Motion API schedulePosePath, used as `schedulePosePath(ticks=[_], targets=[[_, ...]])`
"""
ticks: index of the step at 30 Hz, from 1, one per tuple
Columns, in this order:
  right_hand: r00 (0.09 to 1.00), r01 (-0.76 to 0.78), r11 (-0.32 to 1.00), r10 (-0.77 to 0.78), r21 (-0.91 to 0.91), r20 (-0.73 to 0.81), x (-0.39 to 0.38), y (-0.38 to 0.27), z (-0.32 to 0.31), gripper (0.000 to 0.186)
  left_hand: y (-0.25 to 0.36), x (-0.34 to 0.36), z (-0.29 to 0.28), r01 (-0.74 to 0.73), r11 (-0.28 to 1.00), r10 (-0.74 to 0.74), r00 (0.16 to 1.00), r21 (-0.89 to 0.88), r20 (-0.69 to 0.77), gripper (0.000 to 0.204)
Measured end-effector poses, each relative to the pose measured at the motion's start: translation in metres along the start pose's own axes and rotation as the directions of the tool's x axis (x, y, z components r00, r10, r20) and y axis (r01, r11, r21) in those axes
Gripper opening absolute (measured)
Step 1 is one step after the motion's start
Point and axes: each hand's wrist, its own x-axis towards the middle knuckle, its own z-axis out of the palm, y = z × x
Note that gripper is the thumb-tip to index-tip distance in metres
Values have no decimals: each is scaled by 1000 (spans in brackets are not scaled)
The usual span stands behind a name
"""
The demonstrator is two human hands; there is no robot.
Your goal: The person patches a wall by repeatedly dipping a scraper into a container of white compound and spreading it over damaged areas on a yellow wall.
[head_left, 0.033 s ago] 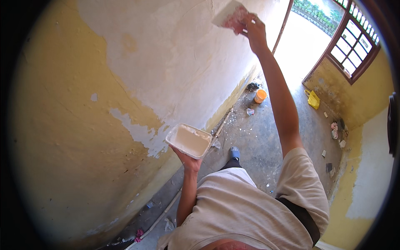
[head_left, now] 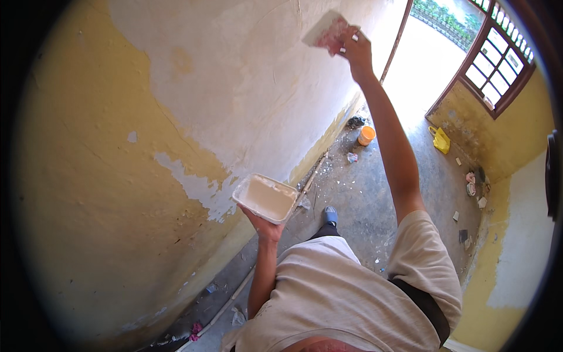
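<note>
Held up at the end of my raised right arm is a flat putty spreader [head_left: 324, 31], pale with reddish smears. My right hand [head_left: 356, 51] is closed round its near edge, and the blade lies against or very close to the whitish upper wall [head_left: 234, 64]; which one I cannot tell. At waist height my left hand [head_left: 265, 226] grips a rectangular white plastic tub [head_left: 234, 193] from underneath. Smooth off-white paste [head_left: 270, 199] fills part of the tub, with smears along its inner sides.
Peeling yellow paint [head_left: 99, 135] covers the wall's left part. A pole [head_left: 314, 176] lies along the wall's foot. On the concrete floor stand an orange bucket [head_left: 366, 135], a yellow bag [head_left: 441, 141] and scattered debris. A bright doorway [head_left: 419, 64] and a barred window [head_left: 498, 64] are beyond.
My right hand and the spreader have shifted slightly downward along the wall. The left hand and the tub have hardly moved.
</note>
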Motion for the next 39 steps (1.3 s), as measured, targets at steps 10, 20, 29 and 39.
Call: schedulePosePath(ticks=[10,20,29,39], targets=[[904,300,772,-418,-560,-91,-10,44,86,41,8,-2,12,8,998,-7,1000,68,-20,77],[788,614,719,-576,-324,217,-189,52,121,51,10,-2,9,-9,993,14,999,116,-47,80],[817,351,824,-501,-445,-284,48,-3,51,30,10,-8,19,-2,997,3,1000,82,-12,79],[656,739,538,-712,-406,251,-138,-2,149,67,15,-15,29,4,998,-3,1000,68,-12,81]])
